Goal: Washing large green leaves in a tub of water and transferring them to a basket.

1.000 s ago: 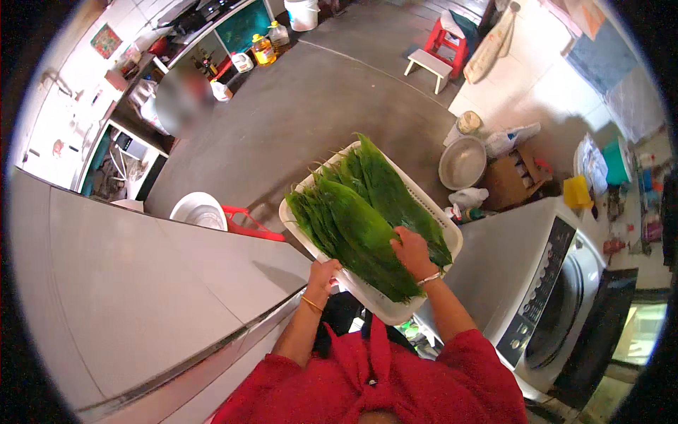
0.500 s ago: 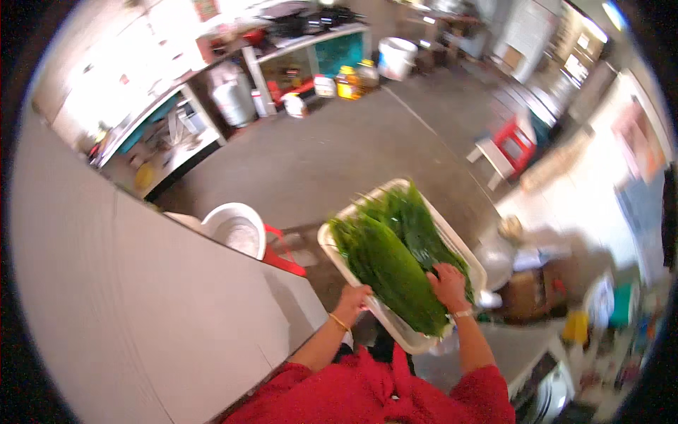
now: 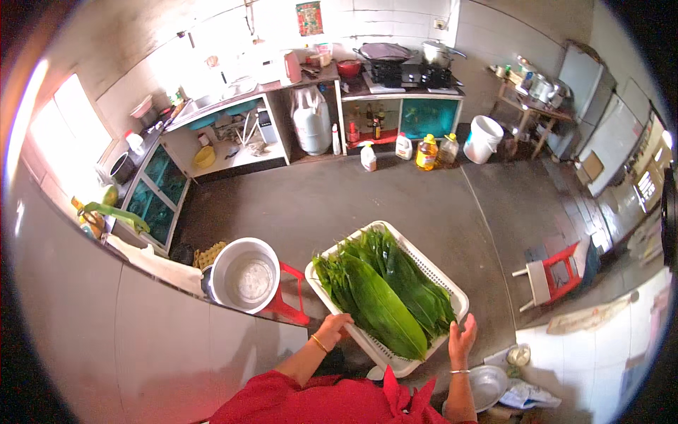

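A white plastic basket with slotted sides is held in front of me. Long green leaves lie stacked inside it, pointing away from me and to the left. My left hand is closed on the basket's near left rim. Beside the near right corner, my right hand has its fingers stretched out and apart. It is at the rim, though whether its palm bears on the basket cannot be made out.
A large metal pot stands on a red stool left of the basket. Beyond are oil bottles, a white bucket and the stove counter. At right stand a red and white stool and a metal basin.
My right hand has moved off the leaves to the basket's right side, its fingers now spread. The left hand keeps its hold on the rim. My view has shifted, showing more of the far kitchen.
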{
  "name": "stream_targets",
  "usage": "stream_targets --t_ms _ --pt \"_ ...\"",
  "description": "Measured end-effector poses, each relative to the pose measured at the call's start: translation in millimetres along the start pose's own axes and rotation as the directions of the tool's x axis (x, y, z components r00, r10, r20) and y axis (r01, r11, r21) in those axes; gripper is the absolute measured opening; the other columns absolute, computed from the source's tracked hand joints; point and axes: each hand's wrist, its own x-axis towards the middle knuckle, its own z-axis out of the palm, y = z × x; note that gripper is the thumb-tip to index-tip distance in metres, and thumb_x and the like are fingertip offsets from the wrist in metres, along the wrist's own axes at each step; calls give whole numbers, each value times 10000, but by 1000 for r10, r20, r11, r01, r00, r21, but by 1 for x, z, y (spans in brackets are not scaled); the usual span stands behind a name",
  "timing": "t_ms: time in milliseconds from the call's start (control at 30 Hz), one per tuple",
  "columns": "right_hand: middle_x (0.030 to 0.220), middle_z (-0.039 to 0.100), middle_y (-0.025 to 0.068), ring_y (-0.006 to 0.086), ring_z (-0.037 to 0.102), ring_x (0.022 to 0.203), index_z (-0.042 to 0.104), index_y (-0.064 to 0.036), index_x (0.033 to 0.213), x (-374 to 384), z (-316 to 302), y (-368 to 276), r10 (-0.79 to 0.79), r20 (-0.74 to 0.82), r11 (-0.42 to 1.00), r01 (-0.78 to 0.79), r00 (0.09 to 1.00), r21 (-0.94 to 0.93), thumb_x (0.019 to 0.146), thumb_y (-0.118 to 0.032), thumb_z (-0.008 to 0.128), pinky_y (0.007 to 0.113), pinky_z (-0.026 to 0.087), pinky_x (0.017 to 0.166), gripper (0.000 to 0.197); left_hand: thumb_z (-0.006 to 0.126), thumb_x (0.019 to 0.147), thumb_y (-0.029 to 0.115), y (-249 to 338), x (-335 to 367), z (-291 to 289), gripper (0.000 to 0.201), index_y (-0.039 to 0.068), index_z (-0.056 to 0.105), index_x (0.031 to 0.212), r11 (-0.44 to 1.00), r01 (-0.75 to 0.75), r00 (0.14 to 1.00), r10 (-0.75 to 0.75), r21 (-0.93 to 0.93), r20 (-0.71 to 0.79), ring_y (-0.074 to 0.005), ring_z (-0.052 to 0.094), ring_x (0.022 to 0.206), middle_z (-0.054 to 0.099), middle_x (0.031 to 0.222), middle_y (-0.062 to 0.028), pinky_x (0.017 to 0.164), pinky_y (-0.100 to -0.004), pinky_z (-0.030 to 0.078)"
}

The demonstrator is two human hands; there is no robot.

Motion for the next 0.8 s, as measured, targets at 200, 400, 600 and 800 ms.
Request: stream_targets --t_ms 200,400,600,800 --pt "1005 546 45 94 494 899 438 -17 1144 81 80 -25 211 468 740 -453 858 497 823 -197 597 247 404 766 400 598 688 85 73 47 6 83 23 544 698 994 -106 989 102 -32 -109 -212 538 493 512 606 -86 473 -352 489" --pt "740 539 6 86 523 548 516 -53 958 160 147 -35 368 665 663 -685 650 303 790 -273 605 228 397 402 291 582 707 115 131 99 -4 118 39 538 786 969 -199 978 206 -146 31 -207 569 625 532 688 -66 563 -355 523" --pt "880 611 111 241 628 720 534 -70 995 241 237 -99 260 770 472 -772 583 425 788 -289 600 376 542 600 309 581 703 111 237 135 -3 112 51 535 785 953 -301 953 300 -27 -45 -194 556 562 518 648 -49 562 -370 524" --pt "921 620 79 229 630 741 515 -94 1071 306 317 -178 131 909 505 -816 395 282 809 -434 533 375 531 653 429 593 698 184 344 173 -30 149 65 517 743 905 -417 900 398 -87 -179 -153 513 513 499 638 -33 517 -299 500"
